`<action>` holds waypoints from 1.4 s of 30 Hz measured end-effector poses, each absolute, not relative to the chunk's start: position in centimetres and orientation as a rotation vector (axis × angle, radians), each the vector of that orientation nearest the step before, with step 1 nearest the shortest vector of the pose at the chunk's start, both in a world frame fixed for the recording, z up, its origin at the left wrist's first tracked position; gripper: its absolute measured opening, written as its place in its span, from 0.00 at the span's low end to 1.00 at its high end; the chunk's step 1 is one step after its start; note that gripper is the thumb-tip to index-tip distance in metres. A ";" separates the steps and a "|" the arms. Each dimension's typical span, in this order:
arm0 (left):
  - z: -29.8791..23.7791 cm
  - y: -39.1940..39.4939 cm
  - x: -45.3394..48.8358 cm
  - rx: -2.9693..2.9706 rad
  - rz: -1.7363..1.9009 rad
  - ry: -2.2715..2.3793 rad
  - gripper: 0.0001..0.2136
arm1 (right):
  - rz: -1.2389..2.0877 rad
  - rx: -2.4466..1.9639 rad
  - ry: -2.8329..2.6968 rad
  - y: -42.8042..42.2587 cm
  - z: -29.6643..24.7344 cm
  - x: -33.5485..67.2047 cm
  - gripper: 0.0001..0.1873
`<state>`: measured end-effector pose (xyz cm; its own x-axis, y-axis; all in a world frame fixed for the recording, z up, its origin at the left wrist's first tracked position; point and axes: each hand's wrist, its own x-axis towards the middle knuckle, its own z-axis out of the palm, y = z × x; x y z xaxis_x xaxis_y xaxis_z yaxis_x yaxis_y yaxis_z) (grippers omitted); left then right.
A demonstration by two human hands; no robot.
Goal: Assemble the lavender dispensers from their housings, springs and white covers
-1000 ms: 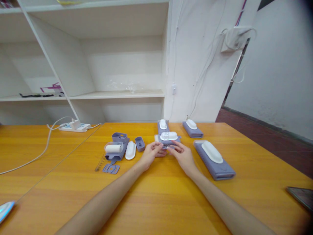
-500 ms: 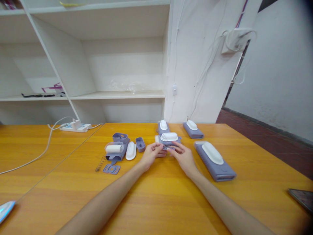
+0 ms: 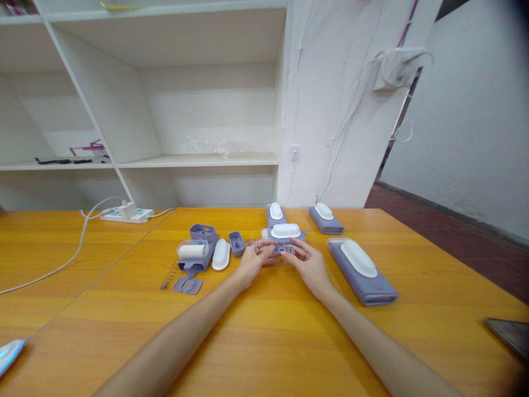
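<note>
My left hand [image 3: 253, 261] and my right hand [image 3: 308, 264] meet at the middle of the orange table [image 3: 264, 342], fingers pinched on a small purple flat part [image 3: 285, 250] with round openings. A metal spring [image 3: 257, 242] lies by my left fingertips. Just behind them sits a purple device with a white oval top [image 3: 286, 231]. To the left lie loose pieces: a purple housing holding a white roller [image 3: 192, 252], a white oval cover [image 3: 220, 254], a small purple cup-shaped piece [image 3: 237, 243], another spring [image 3: 167, 275] and a flat purple gasket [image 3: 188, 285].
Assembled purple-and-white devices lie at the right [image 3: 361, 270] and at the back [image 3: 325, 218], [image 3: 275, 212]. A white power strip [image 3: 126, 213] with a cable sits back left. White shelves [image 3: 198, 160] stand behind the table. A dark phone [image 3: 510, 333] lies near the right edge.
The spring has come off the white-topped device and now lies at my left fingertips. Both hands have shifted slightly on the small purple part.
</note>
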<state>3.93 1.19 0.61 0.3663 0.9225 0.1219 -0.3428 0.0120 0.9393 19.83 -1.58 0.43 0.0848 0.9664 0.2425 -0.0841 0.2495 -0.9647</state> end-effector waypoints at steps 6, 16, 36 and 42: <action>0.6 1.1 4.0 1.165 1.121 0.660 0.19 | 0.987 -1.012 -1.230 -1.5 0.2 19.8 0.32; 0.1 1.4 4.4 1.259 1.189 0.837 0.13 | 0.136 -1.054 -1.547 -2.6 0.1 19.6 0.41; 1.2 0.0 4.1 1.589 1.424 1.028 0.14 | -0.460 -1.312 -1.636 -1.5 0.4 22.1 0.13; 1.2 -1.0 4.7 2.214 1.460 1.576 0.09 | -0.094 -1.381 -1.465 -0.9 -0.4 22.2 0.15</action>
